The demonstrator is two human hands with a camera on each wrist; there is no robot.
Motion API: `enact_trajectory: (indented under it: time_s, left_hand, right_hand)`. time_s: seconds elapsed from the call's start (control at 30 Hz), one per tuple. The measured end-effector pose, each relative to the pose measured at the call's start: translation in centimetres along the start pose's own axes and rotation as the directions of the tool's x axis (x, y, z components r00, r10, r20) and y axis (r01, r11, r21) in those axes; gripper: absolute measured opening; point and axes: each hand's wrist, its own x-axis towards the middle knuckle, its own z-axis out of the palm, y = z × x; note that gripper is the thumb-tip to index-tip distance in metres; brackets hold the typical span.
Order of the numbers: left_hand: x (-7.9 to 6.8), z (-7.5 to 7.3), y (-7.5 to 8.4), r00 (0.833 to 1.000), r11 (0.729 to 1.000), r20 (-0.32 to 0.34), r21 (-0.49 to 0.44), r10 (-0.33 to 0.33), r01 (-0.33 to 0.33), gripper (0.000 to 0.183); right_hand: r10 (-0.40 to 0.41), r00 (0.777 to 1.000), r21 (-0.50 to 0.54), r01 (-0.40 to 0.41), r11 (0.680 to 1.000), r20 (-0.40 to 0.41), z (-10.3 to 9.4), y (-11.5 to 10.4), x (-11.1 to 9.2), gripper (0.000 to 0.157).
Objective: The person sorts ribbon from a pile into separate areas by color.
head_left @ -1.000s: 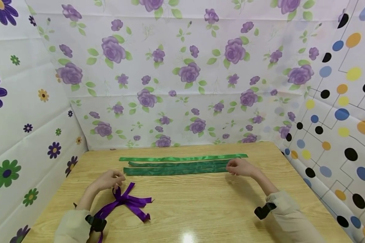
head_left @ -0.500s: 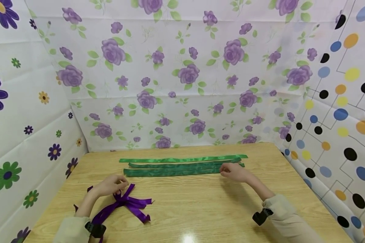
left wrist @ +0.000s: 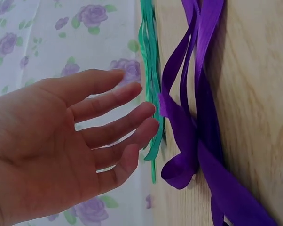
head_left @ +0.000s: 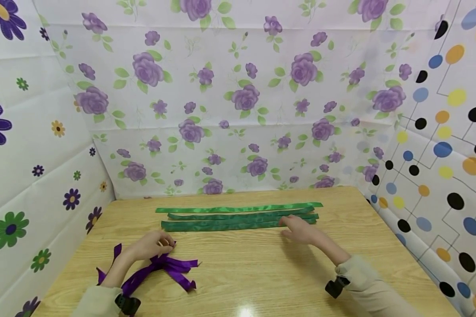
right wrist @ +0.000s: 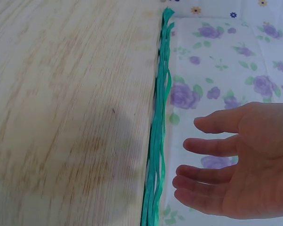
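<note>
Several green ribbons (head_left: 222,226) lie stretched side by side across the back of the table, the farthest one (head_left: 238,208) a brighter green. My right hand (head_left: 301,230) hovers over their right part, its fingers relaxed and holding nothing in the right wrist view. A bundle of purple ribbon (head_left: 178,265), gathered at a knot with loose tails, lies at the left front. Above it is my left hand (head_left: 152,245), which hides part of the knot in the head view. The left wrist view shows its fingers (left wrist: 118,127) spread and loosely bent, apart from the purple ribbon (left wrist: 207,108).
The wooden table (head_left: 254,264) ends at a flowered cloth (head_left: 238,132) behind. A cloth with flowers (head_left: 43,211) hangs on the left, a dotted one (head_left: 440,198) on the right. Each wrist wears a small black camera (head_left: 336,287).
My right hand has moved left and slightly nearer along the green ribbons, uncovering their right ends. The left hand has shifted right and slightly nearer, over the purple knot.
</note>
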Motion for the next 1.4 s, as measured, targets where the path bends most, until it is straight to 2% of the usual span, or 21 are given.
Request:
enact_trajectory:
  time_s: [0.17,0.3,0.5,0.7,0.87,1.07,1.2,1.4]
  left_hand:
    - [0.3,0.7,0.1,0.999,0.997,0.035,0.071,0.035,-0.037,0.017]
    - [0.4,1.2,0.3,0.998,0.989,0.053,0.143,0.032,-0.039,0.018]
    - [0.6,1.9,0.1,1.0,0.984,0.023,0.176,0.012,-0.016,0.017]
    - [0.9,2.2,0.2,1.0,0.99,0.019,0.142,-0.008,0.005,0.011]
    - [1.5,2.1,1.1,0.999,0.997,0.024,0.08,0.022,-0.023,0.024]
    - [2.3,1.8,3.1,0.997,0.997,0.053,0.041,0.062,-0.064,0.036]
    - [2.9,2.1,4.8,0.988,0.994,0.105,0.012,0.111,-0.113,0.031]
    - [4.1,2.8,6.7,0.97,0.983,0.162,-0.055,0.183,-0.176,0.023]
  right_hand:
    - [-0.016,1.0,-0.013,0.016,1.0,0.024,0.4,-0.9,0.1,0.027]
    - [0.002,0.999,-0.012,-0.001,1.0,0.044,1.0,-1.5,0.4,0.026]
    - [-0.041,0.997,-0.017,0.042,0.999,0.064,1.4,-2.6,0.7,0.024]
    - [-0.046,0.993,-0.019,0.048,0.999,0.112,1.9,-3.3,0.9,0.024]
    - [-0.118,0.983,-0.016,0.121,0.993,0.138,2.1,-3.7,1.2,0.025]
    - [-0.217,0.963,0.051,0.212,0.976,0.16,2.1,-5.0,1.8,0.026]
    - [-0.265,0.949,0.117,0.248,0.962,0.172,2.3,-5.8,2.3,0.028]
    - [-0.303,0.932,0.207,0.262,0.943,0.201,2.7,-7.2,2.8,0.034]
